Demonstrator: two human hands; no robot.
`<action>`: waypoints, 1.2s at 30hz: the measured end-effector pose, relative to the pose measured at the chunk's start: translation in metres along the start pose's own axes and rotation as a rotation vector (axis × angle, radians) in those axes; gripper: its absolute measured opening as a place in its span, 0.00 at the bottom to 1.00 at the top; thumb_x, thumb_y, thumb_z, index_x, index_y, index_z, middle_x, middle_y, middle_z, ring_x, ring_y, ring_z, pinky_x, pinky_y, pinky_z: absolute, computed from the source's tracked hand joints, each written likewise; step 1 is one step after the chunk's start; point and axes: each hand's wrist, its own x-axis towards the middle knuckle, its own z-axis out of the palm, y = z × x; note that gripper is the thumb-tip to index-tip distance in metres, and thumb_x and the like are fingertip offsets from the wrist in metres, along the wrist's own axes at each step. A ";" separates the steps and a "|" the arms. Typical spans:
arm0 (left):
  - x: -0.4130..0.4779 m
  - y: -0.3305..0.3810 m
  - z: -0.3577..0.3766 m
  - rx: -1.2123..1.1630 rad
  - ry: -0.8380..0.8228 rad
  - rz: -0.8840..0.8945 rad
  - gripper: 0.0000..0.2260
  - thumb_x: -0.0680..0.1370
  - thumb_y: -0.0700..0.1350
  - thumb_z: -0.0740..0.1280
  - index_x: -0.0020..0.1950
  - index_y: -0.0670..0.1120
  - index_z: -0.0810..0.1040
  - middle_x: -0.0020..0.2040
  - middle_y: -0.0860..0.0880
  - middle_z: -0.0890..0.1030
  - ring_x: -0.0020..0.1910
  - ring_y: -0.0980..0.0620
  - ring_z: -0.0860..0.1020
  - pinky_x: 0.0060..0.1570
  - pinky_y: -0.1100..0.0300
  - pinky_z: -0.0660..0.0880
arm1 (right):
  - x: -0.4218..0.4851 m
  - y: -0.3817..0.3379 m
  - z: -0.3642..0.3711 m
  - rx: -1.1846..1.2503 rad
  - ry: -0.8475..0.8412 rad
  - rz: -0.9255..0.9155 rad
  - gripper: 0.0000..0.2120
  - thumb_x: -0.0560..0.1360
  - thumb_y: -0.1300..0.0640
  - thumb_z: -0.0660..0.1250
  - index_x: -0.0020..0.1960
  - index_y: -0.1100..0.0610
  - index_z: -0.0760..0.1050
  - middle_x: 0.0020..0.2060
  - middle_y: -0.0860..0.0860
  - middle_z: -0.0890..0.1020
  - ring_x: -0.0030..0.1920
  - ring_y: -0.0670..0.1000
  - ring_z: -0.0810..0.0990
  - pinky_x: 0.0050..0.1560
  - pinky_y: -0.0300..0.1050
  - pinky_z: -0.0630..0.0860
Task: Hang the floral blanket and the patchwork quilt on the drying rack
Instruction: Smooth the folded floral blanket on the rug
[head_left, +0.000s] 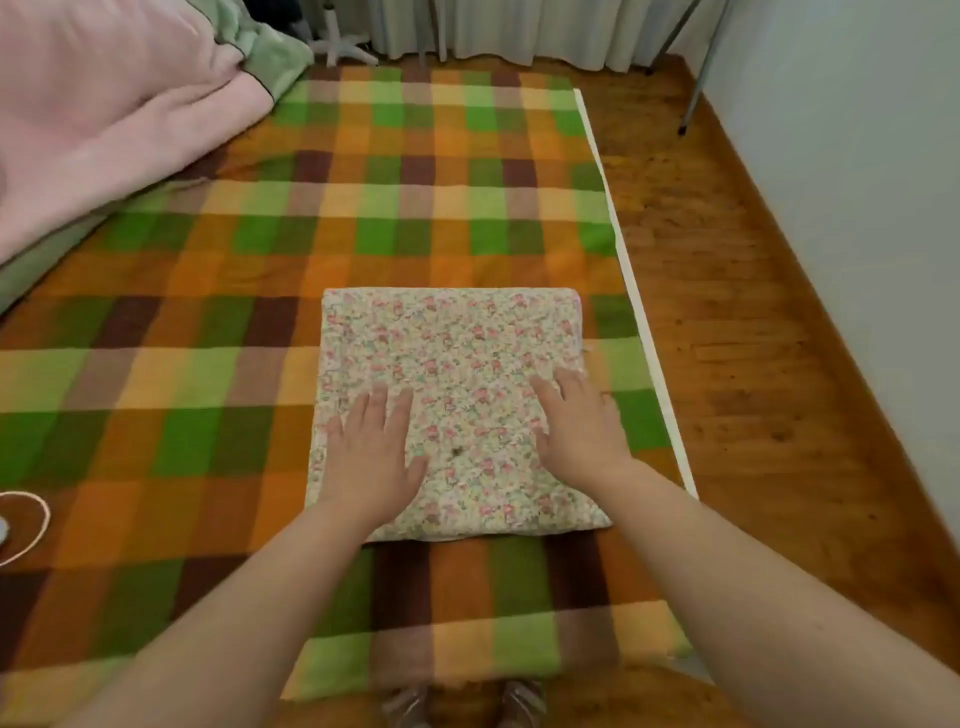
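Observation:
The floral blanket (452, 353) lies folded into a thick square on the bed, near its right edge. My left hand (371, 449) rests flat on the blanket's near left part, fingers straight and spread. My right hand (579, 421) lies flat on its near right part, fingertips close to the right edge. Under the blanket a checked quilt (218, 291) in green, orange, yellow and brown squares is spread over the bed. At the top right stand thin grey metal legs (698, 78), perhaps of the drying rack; the upper part is out of view.
A pink and green duvet (104, 104) is heaped at the bed's far left. A white cord (31, 525) loops at the left edge. Wooden floor (727, 312) runs along the bed's right side beside a pale wall. White curtains (519, 26) hang at the back.

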 end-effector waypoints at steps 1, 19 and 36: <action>0.002 0.000 0.012 -0.003 -0.028 -0.022 0.33 0.77 0.59 0.55 0.76 0.49 0.43 0.77 0.44 0.48 0.75 0.43 0.48 0.71 0.43 0.51 | 0.001 0.001 0.012 -0.018 -0.040 0.023 0.31 0.74 0.59 0.61 0.73 0.50 0.51 0.74 0.54 0.54 0.74 0.55 0.50 0.69 0.60 0.56; -0.001 -0.015 0.213 0.138 -0.090 0.129 0.39 0.61 0.42 0.78 0.70 0.46 0.68 0.69 0.35 0.67 0.67 0.30 0.64 0.55 0.26 0.61 | -0.005 0.037 0.230 -0.194 -0.272 -0.101 0.49 0.73 0.57 0.63 0.68 0.44 0.22 0.72 0.55 0.31 0.68 0.61 0.26 0.66 0.71 0.41; 0.034 -0.025 0.231 0.227 0.010 0.209 0.43 0.59 0.33 0.77 0.68 0.50 0.61 0.65 0.32 0.70 0.59 0.21 0.67 0.40 0.21 0.65 | 0.022 0.055 0.240 -0.426 -0.121 -0.273 0.47 0.61 0.51 0.77 0.71 0.48 0.52 0.70 0.61 0.66 0.66 0.69 0.65 0.46 0.78 0.68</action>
